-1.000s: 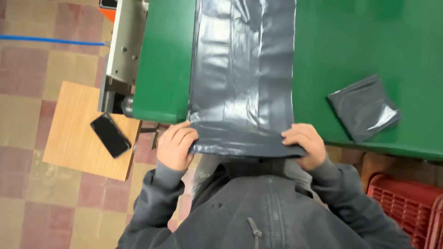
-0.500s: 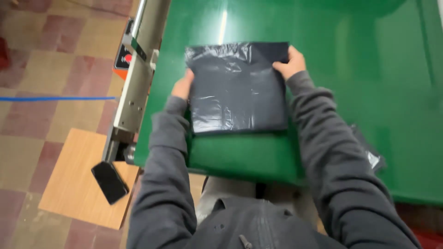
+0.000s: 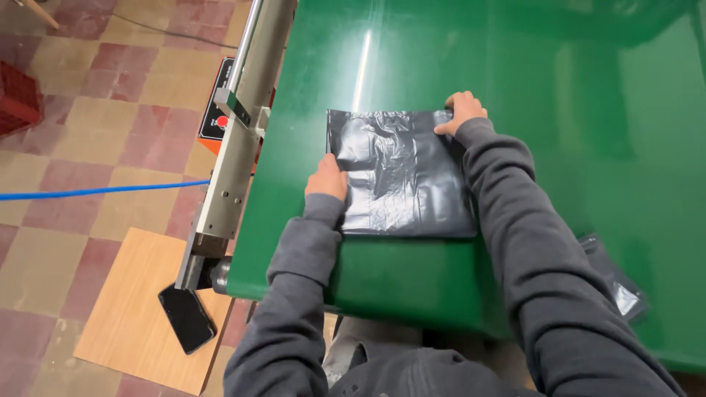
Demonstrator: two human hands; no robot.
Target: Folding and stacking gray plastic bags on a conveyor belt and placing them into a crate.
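Item: folded dark grey plastic bag (image 3: 401, 176), glossy and creased, lying flat near the centre of the green worktop (image 3: 588, 132), its near edge parallel to the worktop's front rim.

Left hand (image 3: 327, 179): at 9 o'clock of the bag, resting on its left edge, fingers curled over the border; the grip appears closed lightly on that edge, though the fingertips are hidden beneath the hand.

Right hand (image 3: 461, 112): at 1 o'clock of the bag, on its far right corner, fingers bent and pressing the corner down; no pinch visible, grip flat on the plastic.

Both arms in grey sleeves (image 3: 529, 242).

Second grey bag (image 3: 614, 283): at 4 o'clock of the first, well apart, partly covered by the right sleeve.

Metal side rail (image 3: 239, 140): along the worktop's left edge, with an orange-and-black control box (image 3: 215, 117) behind it.

Floor, 8 o'clock: wooden board (image 3: 125, 316) on checkered tiles, black phone (image 3: 187, 317) lying on its right part. Blue cable (image 3: 88, 192) crossing the tiles at 9 o'clock.
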